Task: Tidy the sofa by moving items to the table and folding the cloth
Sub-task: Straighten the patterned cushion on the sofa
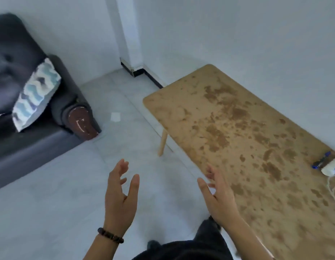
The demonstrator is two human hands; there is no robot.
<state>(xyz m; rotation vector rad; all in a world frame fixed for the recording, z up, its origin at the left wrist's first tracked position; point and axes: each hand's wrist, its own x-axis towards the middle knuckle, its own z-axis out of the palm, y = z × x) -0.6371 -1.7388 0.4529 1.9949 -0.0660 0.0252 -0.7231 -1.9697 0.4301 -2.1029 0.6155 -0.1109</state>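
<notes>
A dark grey sofa (31, 143) fills the left side, with a blue-and-white patterned cushion (36, 96) leaning against its right armrest (76, 113). On the right stands a stained wooden table (238, 128). My left hand (120, 196) hovers over the floor between sofa and table, fingers apart and empty. Level with it, my right hand (219, 194) is spread and empty at the table's near edge. No cloth is in view.
At the table's far right edge lie a white object with a cord (332, 167) and a small blue item (321, 160). A white scrap (115, 116) lies on the pale tiled floor. White walls and a pillar (125, 34) close the back.
</notes>
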